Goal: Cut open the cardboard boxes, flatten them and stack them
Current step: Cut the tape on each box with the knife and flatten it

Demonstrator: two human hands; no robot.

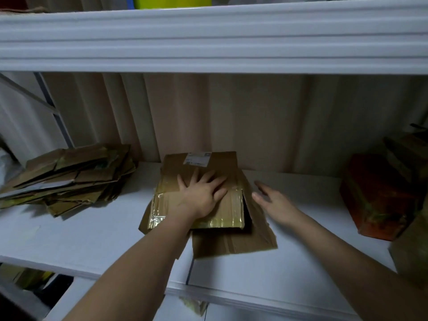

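A brown cardboard box (pixel 173 205) with shiny tape and a white label lies mostly flattened in the middle of the white shelf (pixel 92 230). My left hand (pixel 203 193) presses flat on top of it, fingers spread. My right hand (pixel 273 200) hovers open just right of the box, fingers straight, holding nothing. One flap (pixel 243 242) spreads out toward the shelf's front edge. A pile of flattened cardboard (pixel 69 177) lies at the left of the shelf.
A red-orange box (pixel 379 195) stands at the right of the shelf, with more brown boxes (pixel 407 156) behind and beside it. A white shelf board (pixel 208 38) runs overhead. A beige curtain (pixel 254 121) hangs behind.
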